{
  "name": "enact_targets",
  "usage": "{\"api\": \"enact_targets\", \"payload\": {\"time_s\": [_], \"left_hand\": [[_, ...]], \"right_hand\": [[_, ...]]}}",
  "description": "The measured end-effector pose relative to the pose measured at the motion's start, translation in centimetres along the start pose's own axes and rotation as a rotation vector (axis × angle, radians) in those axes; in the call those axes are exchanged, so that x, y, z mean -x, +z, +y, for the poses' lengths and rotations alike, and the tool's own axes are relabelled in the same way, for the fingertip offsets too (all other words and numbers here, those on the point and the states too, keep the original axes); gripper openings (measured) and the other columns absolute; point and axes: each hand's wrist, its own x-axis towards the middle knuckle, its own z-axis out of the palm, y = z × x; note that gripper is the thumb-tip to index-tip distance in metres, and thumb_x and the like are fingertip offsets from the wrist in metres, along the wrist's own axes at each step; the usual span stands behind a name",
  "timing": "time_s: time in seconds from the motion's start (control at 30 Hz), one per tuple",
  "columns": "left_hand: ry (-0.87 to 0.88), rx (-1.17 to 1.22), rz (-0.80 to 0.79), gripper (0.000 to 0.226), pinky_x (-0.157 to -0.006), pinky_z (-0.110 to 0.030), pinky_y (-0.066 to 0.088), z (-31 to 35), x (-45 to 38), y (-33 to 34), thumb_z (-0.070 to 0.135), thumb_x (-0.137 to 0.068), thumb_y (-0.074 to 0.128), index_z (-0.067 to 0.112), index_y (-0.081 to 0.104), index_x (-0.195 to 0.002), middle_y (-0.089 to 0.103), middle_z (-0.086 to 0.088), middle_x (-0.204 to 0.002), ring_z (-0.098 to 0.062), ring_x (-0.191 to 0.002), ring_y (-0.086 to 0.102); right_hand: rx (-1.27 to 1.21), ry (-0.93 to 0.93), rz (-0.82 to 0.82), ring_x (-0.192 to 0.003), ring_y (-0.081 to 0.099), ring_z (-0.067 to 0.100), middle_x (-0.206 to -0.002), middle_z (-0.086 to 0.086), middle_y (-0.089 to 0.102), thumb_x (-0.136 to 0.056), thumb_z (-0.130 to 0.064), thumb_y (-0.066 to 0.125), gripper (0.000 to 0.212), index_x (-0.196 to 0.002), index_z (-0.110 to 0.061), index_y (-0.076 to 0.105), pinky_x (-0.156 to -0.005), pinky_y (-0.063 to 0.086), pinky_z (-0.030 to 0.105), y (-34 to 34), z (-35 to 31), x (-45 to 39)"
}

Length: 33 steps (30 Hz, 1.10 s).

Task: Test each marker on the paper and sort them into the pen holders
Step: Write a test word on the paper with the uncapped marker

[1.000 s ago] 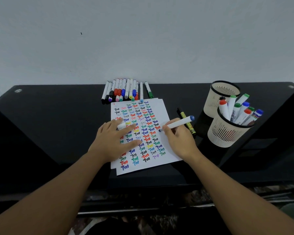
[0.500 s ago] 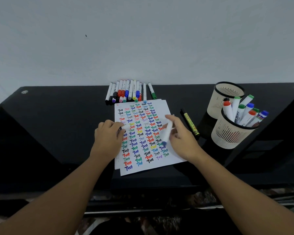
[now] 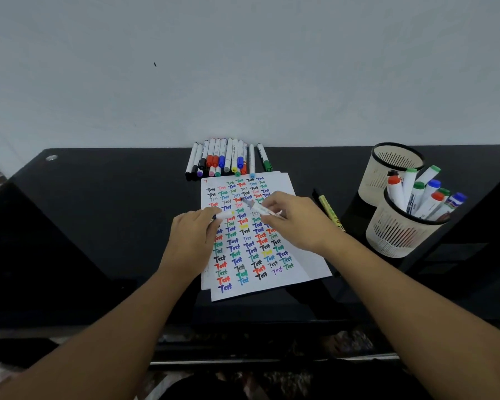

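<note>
two pen holders are standing: far holder (image 3: 396, 166) showing no contents, near holder (image 3: 401, 226) holding about seven markers. my left grip (image 3: 191, 238) is pinching a cap (image 3: 224, 215); my right grip (image 3: 295, 223) is holding a marker (image 3: 257, 208).

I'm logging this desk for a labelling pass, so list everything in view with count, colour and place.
table: one, black, against a pale wall.
paper: white sheets stacked, coloured "Test" words, centre.
row of markers: about a dozen, white with mixed caps, behind the paper.
yellow marker: one, right of the paper.
far pen holder: cream mesh, right, looks empty.
near pen holder: cream mesh, holds several markers.
marker: white, held.
cap: white, held.
left hand: grips the cap.
right hand: grips the marker.
</note>
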Motion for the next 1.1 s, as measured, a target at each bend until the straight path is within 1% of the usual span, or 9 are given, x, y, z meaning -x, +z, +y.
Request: {"api": "enact_targets", "payload": {"time_s": [0.1,0.2,0.3,0.5,0.6,0.7,0.9,1.0,1.1], "left_hand": [[-0.005,0.010,-0.003,0.036,-0.107,-0.033,0.033,0.1,0.0,-0.1,0.038,-0.106,0.045,0.024,0.057,-0.137,0.067,0.001,-0.121,-0.019,-0.118,0.053],[0.011,0.008,0.002,0.037,-0.107,-0.033,0.033,0.2,0.1,-0.1,0.038,-0.106,0.045,0.023,0.057,-0.138,0.067,0.000,-0.122,-0.019,-0.119,0.053],[0.010,0.016,-0.015,0.038,-0.106,-0.035,0.036,0.0,0.0,0.0,0.040,-0.105,0.044,0.025,0.056,-0.138,0.066,0.000,-0.125,-0.022,-0.123,0.051],[0.071,0.013,-0.011,0.037,-0.105,-0.034,0.036,-0.3,0.0,0.1,0.041,-0.105,0.044,0.026,0.057,-0.136,0.067,0.002,-0.121,-0.020,-0.118,0.055],[0.139,-0.003,0.009,0.033,-0.103,-0.030,0.034,-0.2,0.0,0.1,0.035,-0.105,0.049,0.023,0.060,-0.134,0.070,0.003,-0.114,-0.017,-0.108,0.060],[0.223,-0.003,0.025,0.029,-0.099,-0.030,0.035,-0.1,0.1,-0.1,0.027,-0.104,0.054,0.019,0.063,-0.130,0.072,0.003,-0.108,-0.016,-0.098,0.063],[0.262,0.004,0.034,0.029,-0.096,-0.031,0.041,-0.1,0.3,-0.1,0.025,-0.103,0.056,0.018,0.065,-0.130,0.073,0.003,-0.109,-0.016,-0.098,0.062],[0.298,0.007,0.065,0.028,-0.092,-0.029,0.039,0.2,0.6,-0.3,0.019,-0.101,0.061,0.015,0.066,-0.127,0.073,0.001,-0.106,-0.015,-0.097,0.059],[0.359,0.008,0.096,0.027,-0.088,-0.031,0.044,0.0,0.6,-0.1,0.017,-0.099,0.064,0.013,0.067,-0.126,0.073,0.001,-0.102,-0.014,-0.094,0.059]], "right_hand": [[0.230,-0.053,-0.027,-0.083,0.061,0.011,-0.112,-0.008,0.070,-0.106,-0.037,0.055,0.027,-0.132,-0.034,0.062,-0.070,0.056,0.036,0.3,-0.1,-0.6],[0.288,-0.065,-0.014,-0.087,0.062,0.014,-0.113,-0.006,0.069,-0.107,-0.038,0.053,0.030,-0.136,-0.036,0.060,-0.074,0.057,0.040,0.3,0.0,-0.7],[0.300,-0.068,-0.019,-0.090,0.062,0.015,-0.116,-0.006,0.069,-0.107,-0.038,0.053,0.031,-0.137,-0.037,0.060,-0.077,0.056,0.039,0.5,0.3,-0.7],[0.272,-0.102,-0.018,-0.097,0.063,0.015,-0.121,-0.008,0.068,-0.107,-0.038,0.053,0.031,-0.137,-0.037,0.060,-0.080,0.055,0.039,1.1,0.2,-1.2],[0.260,-0.130,-0.023,-0.100,0.062,0.013,-0.121,-0.010,0.069,-0.106,-0.039,0.055,0.030,-0.135,-0.039,0.061,-0.081,0.055,0.038,1.4,0.2,-1.5],[0.252,-0.163,-0.037,-0.106,0.062,0.013,-0.123,-0.011,0.069,-0.105,-0.038,0.057,0.029,-0.133,-0.038,0.063,-0.088,0.055,0.042,1.7,0.1,-1.6],[0.298,-0.238,-0.088,-0.112,0.061,0.016,-0.128,-0.008,0.065,-0.106,-0.034,0.055,0.029,-0.135,-0.031,0.059,-0.093,0.053,0.041,1.4,0.2,-1.5],[0.299,-0.270,-0.110,-0.113,0.059,0.014,-0.129,-0.009,0.064,-0.107,-0.032,0.054,0.029,-0.136,-0.030,0.059,-0.093,0.053,0.040,0.9,0.6,-1.6],[0.308,-0.279,-0.125,-0.111,0.059,0.013,-0.129,-0.011,0.064,-0.107,-0.033,0.053,0.030,-0.136,-0.030,0.059,-0.091,0.053,0.040,0.7,0.7,-1.6]]}}
